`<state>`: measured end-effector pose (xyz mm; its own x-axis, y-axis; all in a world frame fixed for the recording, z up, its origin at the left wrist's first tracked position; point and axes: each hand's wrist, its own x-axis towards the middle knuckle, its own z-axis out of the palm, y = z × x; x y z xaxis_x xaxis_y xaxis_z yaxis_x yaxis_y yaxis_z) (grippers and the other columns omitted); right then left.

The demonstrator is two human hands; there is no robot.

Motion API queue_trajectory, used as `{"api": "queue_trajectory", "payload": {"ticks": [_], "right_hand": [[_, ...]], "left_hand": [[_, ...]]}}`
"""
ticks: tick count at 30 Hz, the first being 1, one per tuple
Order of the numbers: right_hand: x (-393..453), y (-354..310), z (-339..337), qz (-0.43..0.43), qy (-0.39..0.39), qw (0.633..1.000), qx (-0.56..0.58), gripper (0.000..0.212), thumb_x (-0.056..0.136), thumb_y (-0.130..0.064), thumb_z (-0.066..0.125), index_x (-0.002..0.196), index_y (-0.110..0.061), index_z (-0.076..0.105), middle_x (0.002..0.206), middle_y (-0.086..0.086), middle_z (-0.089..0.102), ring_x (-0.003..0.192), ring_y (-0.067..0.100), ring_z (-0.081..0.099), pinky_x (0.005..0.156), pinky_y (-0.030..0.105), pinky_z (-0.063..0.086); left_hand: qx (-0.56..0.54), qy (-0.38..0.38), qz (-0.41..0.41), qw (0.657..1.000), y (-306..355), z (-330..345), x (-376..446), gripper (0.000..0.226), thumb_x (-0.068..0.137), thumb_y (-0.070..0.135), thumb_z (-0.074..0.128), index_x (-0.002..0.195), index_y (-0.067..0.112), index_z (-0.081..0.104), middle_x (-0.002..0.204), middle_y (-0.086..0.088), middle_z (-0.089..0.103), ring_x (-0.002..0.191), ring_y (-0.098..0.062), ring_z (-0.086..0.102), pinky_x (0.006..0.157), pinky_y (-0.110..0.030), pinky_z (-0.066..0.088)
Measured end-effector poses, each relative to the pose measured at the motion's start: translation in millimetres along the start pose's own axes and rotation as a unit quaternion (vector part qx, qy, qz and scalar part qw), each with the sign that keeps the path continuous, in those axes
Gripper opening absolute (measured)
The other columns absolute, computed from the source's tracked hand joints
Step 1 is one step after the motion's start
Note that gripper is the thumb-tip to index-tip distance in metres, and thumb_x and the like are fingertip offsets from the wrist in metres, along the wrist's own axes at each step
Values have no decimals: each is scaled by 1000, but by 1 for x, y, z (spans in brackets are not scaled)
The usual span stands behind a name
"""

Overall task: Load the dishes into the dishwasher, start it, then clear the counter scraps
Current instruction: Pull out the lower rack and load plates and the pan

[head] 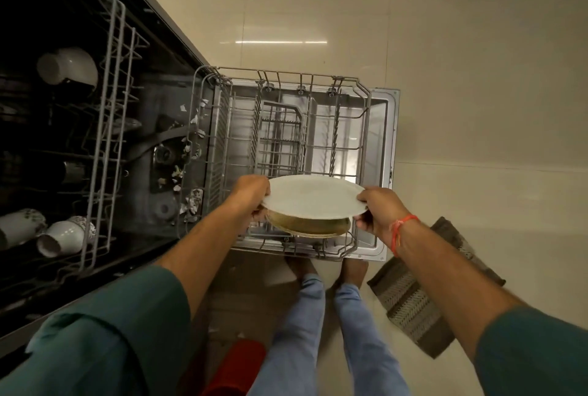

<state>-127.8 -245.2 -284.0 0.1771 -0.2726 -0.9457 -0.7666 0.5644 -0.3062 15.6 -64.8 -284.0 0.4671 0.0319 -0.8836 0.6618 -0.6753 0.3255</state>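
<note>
Green sleeves nearest cam, both arms reaching fwd. Left hand and right hand hold a stack of dishes: white plate on top, olive-rimmed bowl under it. Fingers of each hand closed on opposite edges of the stack, held above front of the pulled-out lower rack, which sits over the open dishwasher door. Upper rack at left w/ white cups. Striped mat on floor by right arm.
</note>
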Motion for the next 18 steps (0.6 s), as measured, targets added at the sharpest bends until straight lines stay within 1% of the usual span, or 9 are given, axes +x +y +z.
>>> {"api": "queue_trajectory", "payload": {"ticks": [2, 3, 5, 7, 11, 12, 15, 17, 18], "right_hand": [[14, -4, 4, 22, 6, 1000, 9, 18, 99, -3, 41, 110, 1, 55, 64, 9, 51, 47, 14, 47, 35, 20, 42], [21, -6, 6, 30, 11, 999, 15, 16, 99, -3, 41, 106, 1, 55, 62, 9, 51, 47, 14, 46, 35, 20, 42], [34, -9, 8, 41, 20, 999, 23, 15, 98, -3, 42, 98, 1, 56, 56, 7, 53, 42, 11, 44, 35, 19, 41], [45, -12, 8, 46, 24, 998, 24, 16, 97, -2, 42, 92, 0, 57, 56, 7, 54, 38, 9, 42, 35, 19, 39], [70, -17, 8, 60, 30, 997, 41, 19, 98, -3, 41, 92, 0, 58, 61, 8, 54, 46, 11, 44, 36, 19, 41], [75, -18, 7, 60, 29, 996, 53, 18, 99, -5, 41, 92, 0, 58, 60, 8, 55, 47, 12, 46, 36, 20, 43], [89, -19, 7, 58, 28, 995, 82, 20, 101, -9, 42, 86, -4, 55, 60, 10, 56, 50, 16, 50, 41, 23, 50], [94, -20, 6, 59, 27, 994, 90, 21, 102, -13, 44, 89, -3, 57, 63, 11, 59, 52, 17, 55, 46, 25, 53], [97, -20, 7, 60, 22, 994, 90, 22, 103, -15, 44, 92, -2, 59, 67, 12, 62, 55, 17, 58, 50, 26, 54]], "left_hand": [[11, -9, -13, 1000, 4, -1, 16, 21, 91, 2, 45, 103, 6, 62, 79, -10, 57, 60, -14, 51, 40, -20, 34], [22, -13, -14, 1000, 6, 0, 23, 19, 92, 4, 45, 101, 3, 62, 72, -9, 57, 54, -13, 49, 38, -19, 32], [44, -23, -12, 999, 10, 3, 37, 17, 93, 6, 45, 95, 2, 61, 59, -5, 49, 47, -11, 39, 37, -19, 27], [65, -26, -19, 997, 15, 8, 52, 18, 94, 8, 45, 91, 4, 62, 58, -2, 46, 46, -10, 35, 38, -19, 25], [102, -23, -40, 994, 22, 21, 84, 23, 97, 13, 47, 82, 7, 64, 56, 1, 48, 44, -9, 34, 37, -20, 24], [105, -24, -42, 993, 24, 23, 90, 24, 99, 14, 48, 84, 7, 65, 55, 2, 47, 43, -8, 34, 36, -20, 25], [99, -39, -48, 993, 25, 27, 105, 22, 100, 17, 49, 98, 6, 69, 59, 3, 48, 43, -7, 35, 35, -20, 27], [90, -45, -48, 994, 24, 28, 113, 23, 100, 20, 48, 99, 5, 66, 60, 3, 48, 43, -6, 37, 34, -19, 28], [79, -49, -48, 994, 25, 29, 117, 25, 101, 21, 47, 101, 4, 65, 61, 3, 49, 44, -6, 38, 34, -19, 29]]}}
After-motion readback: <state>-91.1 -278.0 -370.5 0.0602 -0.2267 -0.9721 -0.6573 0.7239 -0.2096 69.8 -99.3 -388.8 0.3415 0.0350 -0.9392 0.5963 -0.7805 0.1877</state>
